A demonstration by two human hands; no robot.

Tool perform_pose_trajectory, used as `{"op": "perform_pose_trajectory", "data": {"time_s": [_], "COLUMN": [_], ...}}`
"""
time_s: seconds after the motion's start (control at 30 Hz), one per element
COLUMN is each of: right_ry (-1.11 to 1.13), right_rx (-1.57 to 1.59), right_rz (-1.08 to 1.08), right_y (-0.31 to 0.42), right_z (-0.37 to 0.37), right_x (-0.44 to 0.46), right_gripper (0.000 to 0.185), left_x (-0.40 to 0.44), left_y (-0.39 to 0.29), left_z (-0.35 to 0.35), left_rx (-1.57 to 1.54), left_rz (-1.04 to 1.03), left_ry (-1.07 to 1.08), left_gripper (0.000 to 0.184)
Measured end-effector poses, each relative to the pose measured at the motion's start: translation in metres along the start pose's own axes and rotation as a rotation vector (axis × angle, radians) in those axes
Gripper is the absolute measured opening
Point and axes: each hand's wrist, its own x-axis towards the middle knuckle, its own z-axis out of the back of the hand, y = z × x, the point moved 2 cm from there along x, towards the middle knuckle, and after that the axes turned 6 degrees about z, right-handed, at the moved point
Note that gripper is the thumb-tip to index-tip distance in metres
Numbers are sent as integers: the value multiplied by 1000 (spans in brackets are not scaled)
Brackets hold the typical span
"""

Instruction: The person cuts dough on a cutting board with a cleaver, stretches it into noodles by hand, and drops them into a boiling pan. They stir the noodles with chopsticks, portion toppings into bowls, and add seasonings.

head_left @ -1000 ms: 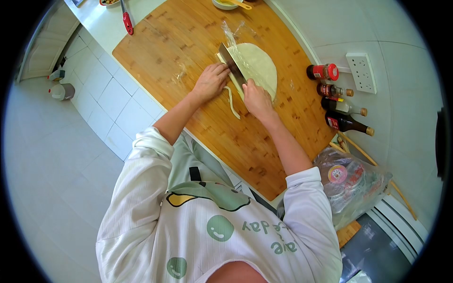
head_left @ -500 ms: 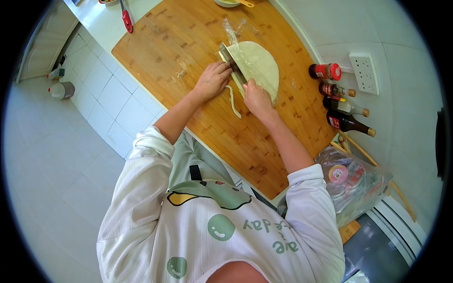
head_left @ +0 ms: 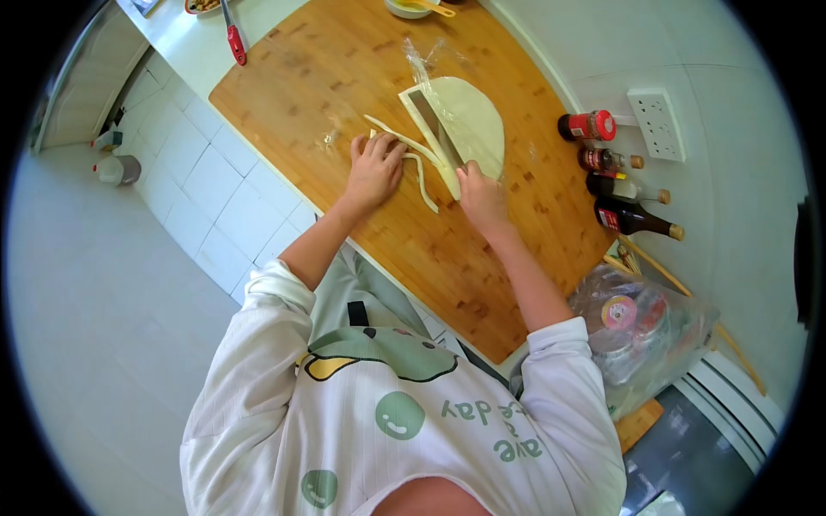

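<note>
My right hand [head_left: 483, 198] is wrapped around the handle end of a kitchen knife [head_left: 437, 127], its wide blade lying along the cut side of a round, flat dough sheet [head_left: 475, 116]. A narrow dough strip [head_left: 397, 135] slants away from that edge toward the left. Another thin, curved dough strip [head_left: 422, 184] lies closer to me, and part of it seems to run beneath the fingers of my left hand [head_left: 376, 169]. Those fingers are bent and apart, tips down on the board. Crumpled cling film [head_left: 419, 62] touches the dough's top edge.
Everything lies on a wooden board [head_left: 301, 82]. Several bottles and jars [head_left: 632, 219] line the right wall below a socket [head_left: 656, 125]. A bowl [head_left: 411, 9] with a yellow-orange utensil sits at the far edge; a red-handled tool [head_left: 236, 45] is at upper left.
My left hand has moved left, away from the blade. A strip now stands apart from the sheet's edge. The knife has tipped flatter, and my right hand has shifted slightly right and toward me.
</note>
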Motion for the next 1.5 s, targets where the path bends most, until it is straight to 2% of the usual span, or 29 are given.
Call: {"op": "perform_pose_trajectory", "data": {"time_s": [0.07,0.2,0.27,0.37,0.47,1.5], "right_ry": [161,274,320,336,346,442], "right_rx": [-12,-11,-34,-48,-50,-77], "right_rz": [-58,-105,-115,-115,-118,-199], "right_y": [-4,-26,-31,-31,-32,-17], "right_z": [16,19,19,25,30,35], "right_x": [-7,-28,-36,-46,-51,-66], "right_gripper": [22,22,22,24,24,19], "left_x": [-3,-5,-10,-16,-17,-22], "left_y": [-10,-27,-32,-49,-57,-63], "left_z": [-3,-10,-25,-32,-38,-45], "left_rx": [29,12,-29,-125,-132,-134], "left_rz": [-19,42,-84,-209,-232,-274], "left_ry": [-34,-47,147,176,151,159], "left_gripper": [30,28,26,24,24,26]}}
